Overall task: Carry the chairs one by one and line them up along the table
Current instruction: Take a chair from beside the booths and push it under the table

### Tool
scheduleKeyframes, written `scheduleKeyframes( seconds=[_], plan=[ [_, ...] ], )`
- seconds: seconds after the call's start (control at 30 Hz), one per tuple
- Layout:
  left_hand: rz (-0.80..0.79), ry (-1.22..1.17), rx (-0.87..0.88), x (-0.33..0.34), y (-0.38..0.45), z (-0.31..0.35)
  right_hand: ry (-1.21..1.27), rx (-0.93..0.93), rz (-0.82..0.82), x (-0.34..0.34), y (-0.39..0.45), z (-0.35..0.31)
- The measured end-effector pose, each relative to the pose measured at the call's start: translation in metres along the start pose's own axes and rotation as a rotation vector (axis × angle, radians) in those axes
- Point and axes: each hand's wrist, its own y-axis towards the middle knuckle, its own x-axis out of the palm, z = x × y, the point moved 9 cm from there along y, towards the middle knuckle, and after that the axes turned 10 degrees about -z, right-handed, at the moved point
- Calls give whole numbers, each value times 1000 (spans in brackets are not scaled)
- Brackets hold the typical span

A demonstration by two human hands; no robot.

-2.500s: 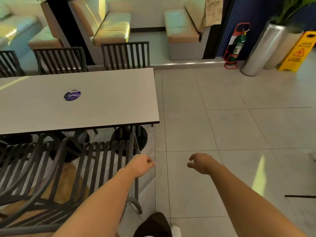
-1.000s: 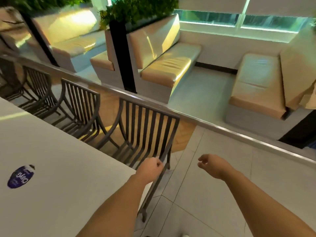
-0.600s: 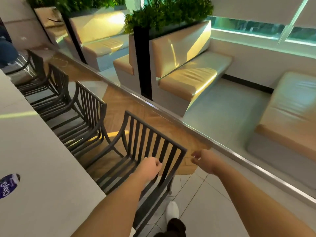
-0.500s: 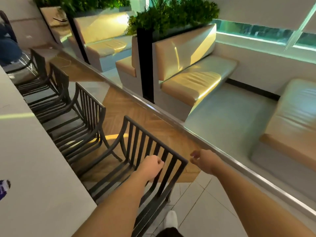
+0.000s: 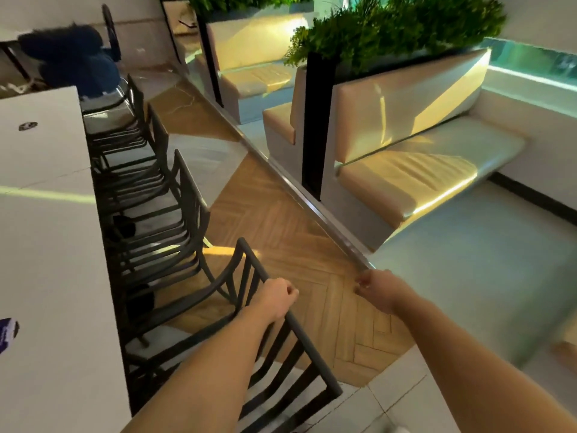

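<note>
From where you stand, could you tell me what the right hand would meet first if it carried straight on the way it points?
Probably nothing soon: the right hand holds nothing and points forward over the wood floor. Farther on lies the metal strip, though depth is unclear.

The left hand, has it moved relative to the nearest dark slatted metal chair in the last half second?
Yes. The left hand went from just short of the dark slatted metal chair onto its top rail.
</note>
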Motion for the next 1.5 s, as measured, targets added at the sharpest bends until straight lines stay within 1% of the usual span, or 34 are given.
scheduleKeyframes(
  seconds=[0.17,0.33,0.43,0.53,0.67,0.8,0.9,1.03,1.17,1.27,1.43,1.5],
  plan=[
    [116,-86,-148,-2,21,-13,-123,-172,-117,-15,70,-7],
    [284,-225,-354,13,12,-17,-263,-350,-232,-19,119,-13],
    [359,-303,-498,38,-9,-14,-342,-457,-311,-19,132,-16],
    [403,-364,-624,64,-31,-10,-382,-563,-356,-23,131,-20],
    [432,-450,-738,90,-55,-4,-427,-680,-398,-25,130,-36],
    [457,-504,-795,102,-64,-6,-473,-765,-460,-15,134,-62],
    [442,-538,-833,106,-62,-15,-502,-800,-491,-4,140,-87],
    [510,-627,-892,100,-61,-37,-549,-837,-499,8,150,-123],
    [527,-704,-901,91,-60,-62,-611,-881,-485,14,161,-161],
    [537,-707,-916,85,-62,-80,-651,-911,-504,21,168,-187],
    [567,-722,-937,80,-73,-88,-750,-986,-502,36,172,-224],
    [595,-771,-956,86,-77,-92,-822,-1019,-520,44,174,-236]
  ],
)
